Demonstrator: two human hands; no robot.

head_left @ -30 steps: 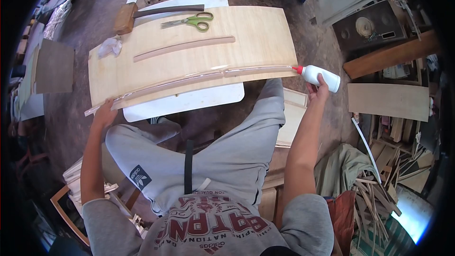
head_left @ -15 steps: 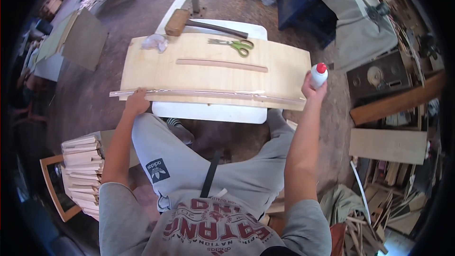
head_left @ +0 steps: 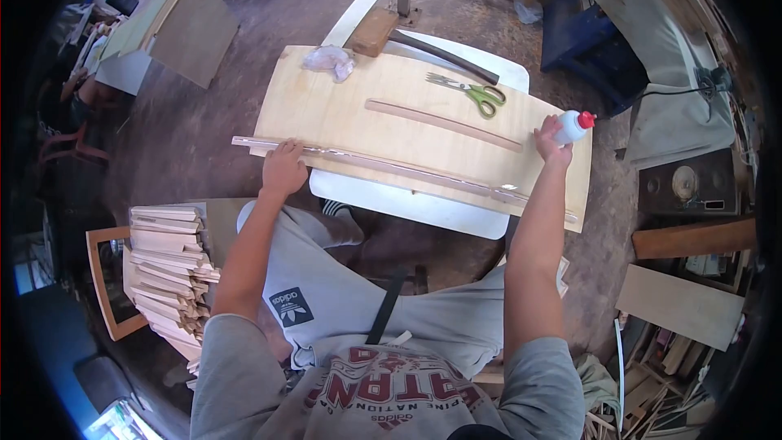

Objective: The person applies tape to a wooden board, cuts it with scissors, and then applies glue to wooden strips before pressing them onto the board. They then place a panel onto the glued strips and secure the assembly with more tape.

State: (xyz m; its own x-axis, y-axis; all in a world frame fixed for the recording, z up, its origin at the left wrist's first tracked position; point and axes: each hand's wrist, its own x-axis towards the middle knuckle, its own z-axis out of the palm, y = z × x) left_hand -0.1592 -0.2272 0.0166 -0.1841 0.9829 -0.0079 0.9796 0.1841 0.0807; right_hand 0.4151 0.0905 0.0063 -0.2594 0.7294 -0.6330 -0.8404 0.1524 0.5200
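Observation:
My left hand (head_left: 285, 168) is closed over a long thin wooden strip (head_left: 383, 165) near its left end, at the near edge of a pale plywood board (head_left: 326, 98). A shiny wet-looking line runs along the strip's top. In my right hand (head_left: 552, 143) is a white squeeze bottle (head_left: 571, 127) with a red cap, tipped to the right above the board's right end. A shorter wooden strip (head_left: 444, 125) lies mid-board, with green-handled scissors (head_left: 482, 96) beyond it. At the far left corner sits a crumpled clear plastic bag (head_left: 330, 61).
Under the board stands a white table (head_left: 407, 206). A mallet (head_left: 376, 31) with a dark handle lies at the far side. Stacked wood pieces (head_left: 167, 257) are at my left, and a loose panel (head_left: 680, 305) at my right. Another person (head_left: 85, 98) sits at far left.
My view has turned, so the board appears farther right and more slanted. The bottle has gone from nearly upright to tipped rightward. My left hand stays on the long strip.

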